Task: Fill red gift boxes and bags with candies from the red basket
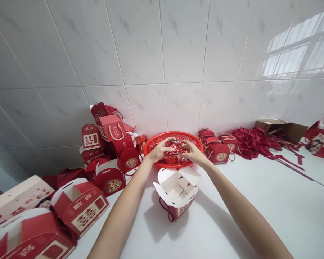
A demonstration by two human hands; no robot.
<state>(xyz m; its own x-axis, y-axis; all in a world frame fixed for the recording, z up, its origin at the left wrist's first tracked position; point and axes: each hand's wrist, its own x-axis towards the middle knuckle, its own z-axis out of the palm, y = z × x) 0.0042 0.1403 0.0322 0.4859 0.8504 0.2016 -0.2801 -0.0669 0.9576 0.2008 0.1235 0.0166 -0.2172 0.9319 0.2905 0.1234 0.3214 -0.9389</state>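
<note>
A red plastic basket [152, 141] with perforated walls stands against the tiled wall, holding red-wrapped candies [172, 155]. Both hands are inside it. My left hand [161, 150] curls its fingers over candies from the left side. From the right, my right hand [192, 151] closes its fingers and thumb on candies near the middle. Exactly how many pieces each hand has cannot be made out. Just in front of the basket sits an open red gift box [181, 212], its white inside facing up, flaps spread and a dark red cord at its side. No candy shows inside the box.
Red gift boxes [90, 212] are piled along the left, some open. More closed boxes [217, 149] stand right of the basket. Beyond them lie dark red ribbons [250, 142], a cardboard box [282, 127] on its side and a red box [321, 140]. The table [232, 190] is white.
</note>
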